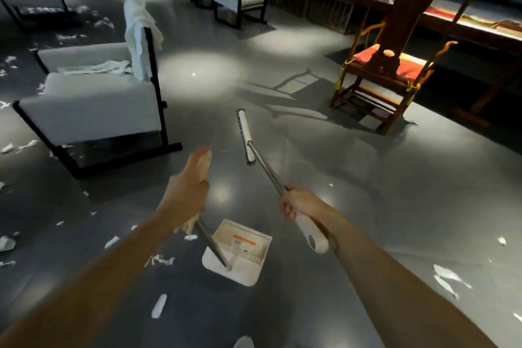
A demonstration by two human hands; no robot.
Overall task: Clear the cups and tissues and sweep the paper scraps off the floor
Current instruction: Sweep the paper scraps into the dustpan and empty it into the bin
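Sweeping barely begun (dustpan (246, 270) looks empty): paper scraps (449, 277) litter the floor (324, 167); left grip (189, 192) clasps its handle, right grip (296, 205) clasps the broom (245, 130).

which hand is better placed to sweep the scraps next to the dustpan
Right. The right hand grips the broom by its handle, its brush head free out ahead. The left hand holds the dustpan by its handle, with the pan beside the paper scraps, so it suits catching.
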